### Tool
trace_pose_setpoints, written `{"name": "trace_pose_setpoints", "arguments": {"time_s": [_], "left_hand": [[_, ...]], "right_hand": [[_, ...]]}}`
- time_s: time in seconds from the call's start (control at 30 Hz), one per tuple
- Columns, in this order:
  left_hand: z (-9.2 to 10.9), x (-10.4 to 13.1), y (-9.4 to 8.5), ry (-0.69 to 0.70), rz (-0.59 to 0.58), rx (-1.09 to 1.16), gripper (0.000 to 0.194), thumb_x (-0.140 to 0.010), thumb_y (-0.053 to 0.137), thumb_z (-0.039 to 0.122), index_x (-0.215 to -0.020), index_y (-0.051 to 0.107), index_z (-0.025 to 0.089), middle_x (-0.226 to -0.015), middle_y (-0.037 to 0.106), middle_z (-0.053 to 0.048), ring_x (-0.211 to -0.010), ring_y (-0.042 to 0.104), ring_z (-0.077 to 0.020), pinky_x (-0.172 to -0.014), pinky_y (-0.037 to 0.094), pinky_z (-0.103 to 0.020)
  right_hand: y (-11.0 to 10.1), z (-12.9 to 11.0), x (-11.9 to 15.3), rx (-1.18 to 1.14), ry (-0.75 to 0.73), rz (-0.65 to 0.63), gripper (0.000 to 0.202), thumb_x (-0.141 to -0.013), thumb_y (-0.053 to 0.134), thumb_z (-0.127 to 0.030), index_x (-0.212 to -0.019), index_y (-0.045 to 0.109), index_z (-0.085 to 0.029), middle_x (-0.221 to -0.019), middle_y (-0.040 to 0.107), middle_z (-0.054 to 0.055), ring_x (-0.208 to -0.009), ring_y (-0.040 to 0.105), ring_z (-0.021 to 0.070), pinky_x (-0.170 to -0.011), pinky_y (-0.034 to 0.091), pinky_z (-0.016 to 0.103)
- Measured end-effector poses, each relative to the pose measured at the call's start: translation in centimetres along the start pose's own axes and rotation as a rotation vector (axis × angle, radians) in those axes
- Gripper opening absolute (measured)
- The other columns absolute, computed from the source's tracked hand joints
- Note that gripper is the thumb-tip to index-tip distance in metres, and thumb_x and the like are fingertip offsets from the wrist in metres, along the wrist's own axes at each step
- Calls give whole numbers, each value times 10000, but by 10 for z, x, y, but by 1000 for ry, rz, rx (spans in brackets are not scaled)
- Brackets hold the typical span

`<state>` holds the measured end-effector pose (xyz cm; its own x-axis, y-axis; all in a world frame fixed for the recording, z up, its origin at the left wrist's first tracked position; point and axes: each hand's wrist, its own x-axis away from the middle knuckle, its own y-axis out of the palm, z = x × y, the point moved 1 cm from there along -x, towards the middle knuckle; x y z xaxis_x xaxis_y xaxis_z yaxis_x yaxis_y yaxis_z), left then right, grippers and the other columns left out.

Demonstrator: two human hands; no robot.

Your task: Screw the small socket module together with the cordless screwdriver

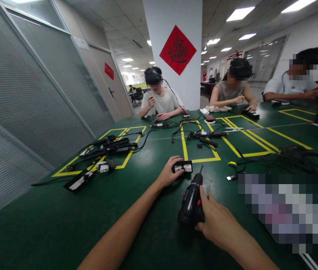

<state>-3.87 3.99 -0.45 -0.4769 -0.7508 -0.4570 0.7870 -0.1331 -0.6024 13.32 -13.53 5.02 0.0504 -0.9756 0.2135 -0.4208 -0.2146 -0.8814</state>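
Observation:
My left hand (171, 173) grips the left end of a small black rectangular piece (187, 167) with white parts on its face, its thumb along the near side. In my right hand (213, 217) is a black cordless drill (190, 204) with red details. The drill's bit (201, 169) points away from me, just right of the black piece and apart from it. My palm and fingers hide most of the drill's handle.
Black cables and adapters (113, 148) lie heaped at left, beside a black panel with a white label (77, 182). A pen-like tool (213, 134) lies ahead among cables. Yellow tape (185, 144) marks the green table. Several people in headsets sit opposite.

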Motion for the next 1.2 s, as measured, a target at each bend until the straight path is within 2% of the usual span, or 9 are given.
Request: {"name": "trace_pose_setpoints", "arguments": {"time_s": [0.17, 0.3, 0.37, 0.43, 0.5, 0.63, 0.73, 0.87, 1.2], "left_hand": [[7, 5, 1, 54, 48, -123, 382, -808, 613, 246, -1186, 570, 206, -1316, 494, -111, -1254, 459, -242, -1072, 372, -459], [10, 8, -1, 144, 45, -241, 403, -792, 642, 283, -1182, 568, 214, -1296, 523, -103, -1302, 409, -262, -1083, 357, -502], [11, 9, -1, 206, 36, -306, 459, -767, 671, 320, -1197, 554, 208, -1287, 532, -106, -1308, 399, -272, -1082, 359, -511], [12, 9, -1, 257, 29, -371, 461, -764, 672, 342, -1187, 556, 198, -1254, 556, -112, -1283, 428, -271, -1069, 380, -501], [11, 9, 0, 282, 18, -428, 396, -794, 637, 332, -1158, 568, 191, -1189, 593, -113, -1220, 488, -254, -1038, 419, -476], [12, 9, 2, 301, -33, -518, 312, -850, 547, 270, -1146, 565, 174, -1128, 618, -117, -1125, 554, -240, -994, 458, -455], [14, 8, 1, 323, -68, -556, 310, -870, 507, 275, -1151, 556, 152, -1130, 613, -133, -1138, 549, -251, -992, 463, -447], [15, 9, 0, 346, -100, -560, 307, -894, 471, 294, -1151, 545, 145, -1111, 611, -139, -1164, 538, -255, -971, 483, -432], [24, 8, -1, 373, -185, -685, 284, -930, 414, 287, -1134, 524, 122, -1088, 589, -147, -1081, 574, -248, -927, 502, -423]], "right_hand": [[15, -19, -11, 56, -16, 17, 1000, -672, 689, -301, -1464, 140, -32, -1232, 532, 229, -994, 616, 318, -841, 477, 380], [0, -29, -6, 73, -22, 21, 951, -710, 665, -449, -1439, 233, -18, -1135, 594, 229, -956, 620, 333, -804, 478, 402], [-13, -31, -12, 97, -47, 109, 849, -744, 628, -482, -1412, 320, -58, -1103, 611, 207, -963, 609, 341, -780, 478, 407], [-24, -31, -30, 88, -88, 287, 658, -819, 553, -444, -1374, 393, -130, -1090, 611, 169, -966, 602, 315, -761, 475, 374], [-26, -29, -60, 74, -114, 347, 523, -889, 462, -359, -1369, 393, -164, -1150, 574, 159, -1053, 559, 288, -835, 450, 359], [-9, -15, -124, 37, -146, 359, 422, -878, 483, -236, -1283, 492, -117, -1147, 565, 153, -1099, 526, 266, -918, 427, 369], [6, -4, -145, -9, -185, 351, 420, -903, 479, -252, -1304, 454, -129, -1178, 576, 108, -1116, 534, 219, -952, 427, 399], [11, 4, -144, -49, -202, 364, 411, -902, 488, -266, -1293, 464, -140, -1182, 574, 102, -1109, 543, 217, -928, 452, 402], [9, 1, -139, -86, -179, 399, 454, -889, 456, -299, -1313, 481, -139, -1148, 582, 131, -1068, 563, 239, -919, 449, 361]]}}
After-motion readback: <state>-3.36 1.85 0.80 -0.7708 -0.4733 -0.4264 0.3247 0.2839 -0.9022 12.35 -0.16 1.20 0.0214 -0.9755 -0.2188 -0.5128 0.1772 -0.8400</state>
